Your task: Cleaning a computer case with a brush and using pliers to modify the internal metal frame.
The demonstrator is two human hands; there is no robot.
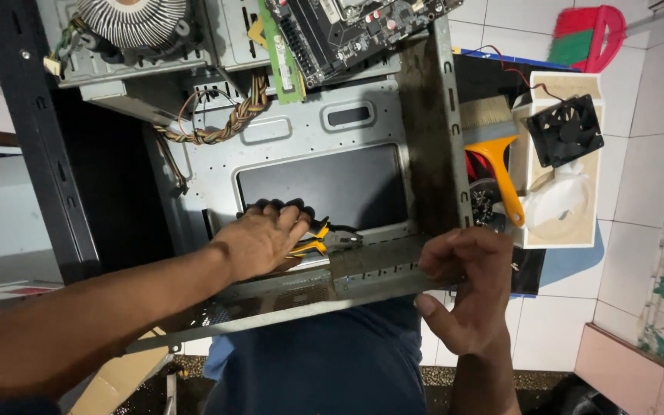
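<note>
While the right hand (466, 288) clamps the case (363, 265) rim steady, the left hand (263, 238) closes around pliers (324, 237) inside.

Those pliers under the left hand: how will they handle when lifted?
The pliers look all-metal at the head, so probably dense for their size and rigid. The yellow-and-black handles likely grip well. The left hand rests on them; flat-sided, they seem unlikely to roll.
</note>
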